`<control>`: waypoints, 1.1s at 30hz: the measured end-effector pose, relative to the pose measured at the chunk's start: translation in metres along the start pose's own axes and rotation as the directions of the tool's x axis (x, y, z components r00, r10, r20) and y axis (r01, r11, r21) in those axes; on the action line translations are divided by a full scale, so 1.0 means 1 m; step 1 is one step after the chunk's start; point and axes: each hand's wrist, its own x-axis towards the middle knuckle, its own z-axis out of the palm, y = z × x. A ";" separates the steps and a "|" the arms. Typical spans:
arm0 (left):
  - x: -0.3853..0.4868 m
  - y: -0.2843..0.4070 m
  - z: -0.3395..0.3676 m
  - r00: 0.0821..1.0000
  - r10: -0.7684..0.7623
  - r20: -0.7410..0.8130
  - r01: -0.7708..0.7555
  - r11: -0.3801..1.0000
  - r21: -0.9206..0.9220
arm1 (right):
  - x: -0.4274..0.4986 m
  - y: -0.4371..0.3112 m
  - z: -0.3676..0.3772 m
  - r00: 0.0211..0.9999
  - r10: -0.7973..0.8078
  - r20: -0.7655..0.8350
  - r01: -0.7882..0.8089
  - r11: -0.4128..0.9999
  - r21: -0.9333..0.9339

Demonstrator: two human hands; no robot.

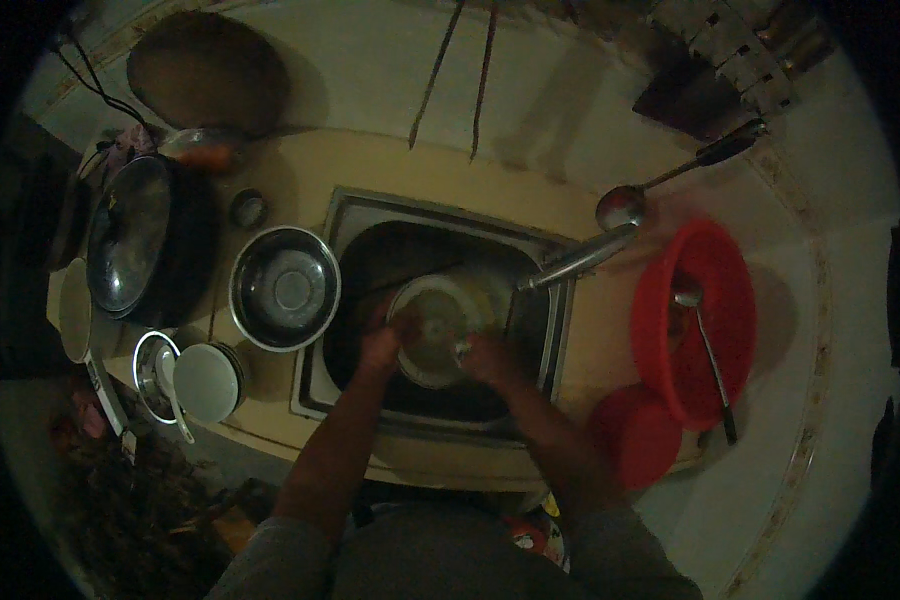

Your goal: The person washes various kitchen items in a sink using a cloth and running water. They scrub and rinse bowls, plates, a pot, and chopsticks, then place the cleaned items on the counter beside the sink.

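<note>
In the steel sink below me is a round, pale bowl or basin. My left hand grips its left rim, the fingers reaching over the inside. At the opposite side of the bowl is my right hand, closed around a small pale object, too blurred to name. Dim light and blur hide the fingertips of both hands. The metal faucet spout reaches over the sink's right rim.
Left of the sink are a steel bowl, a stack of pale bowls and a dark lidded pot. To the right, a red plastic basin holds a long-handled ladle. A smaller red container is beside it.
</note>
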 end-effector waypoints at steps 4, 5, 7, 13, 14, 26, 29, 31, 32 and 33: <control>0.000 0.000 -0.003 0.995 0.044 0.088 -0.058 0.985 0.160 | -0.010 -0.007 0.078 0.998 -0.063 0.006 0.054 0.907 0.418; 0.008 -0.009 -0.016 0.993 0.040 0.112 -0.061 0.980 0.188 | -0.017 -0.044 0.053 0.997 -0.079 0.000 0.070 0.886 0.458; 0.021 -0.016 -0.029 0.985 -0.016 0.172 -0.015 0.984 0.179 | -0.005 -0.072 0.042 0.989 -0.095 -0.113 0.138 0.866 0.481; -0.021 0.041 0.006 0.995 -0.095 0.002 0.072 0.758 0.648 | 0.046 -0.076 0.028 0.978 0.030 -0.208 0.069 0.888 0.455; -0.013 0.028 -0.008 0.996 -0.029 0.081 -0.031 0.755 0.655 | 0.059 -0.070 0.025 0.994 0.087 -0.066 -0.043 0.868 0.494; 0.028 -0.027 -0.051 0.851 0.243 0.466 -0.513 0.193 0.836 | 0.047 0.019 0.029 0.835 0.051 -0.548 0.045 0.986 0.161; 0.011 -0.013 -0.032 0.895 0.232 0.382 -0.358 -0.141 0.923 | 0.014 -0.011 0.060 0.913 0.160 -0.375 -0.034 0.946 0.321; 0.003 -0.009 -0.026 0.893 0.241 0.381 -0.311 -0.283 0.907 | -0.002 -0.063 0.048 0.944 0.227 -0.238 -0.069 0.844 0.532; 0.003 -0.011 -0.026 0.937 0.208 0.280 -0.286 -0.003 0.958 | -0.008 -0.091 0.028 0.962 0.194 -0.194 -0.026 0.768 0.640; 0.003 -0.012 -0.026 0.970 0.169 0.176 -0.218 0.274 0.937 | -0.007 -0.106 0.016 0.976 0.153 -0.153 0.010 0.676 0.737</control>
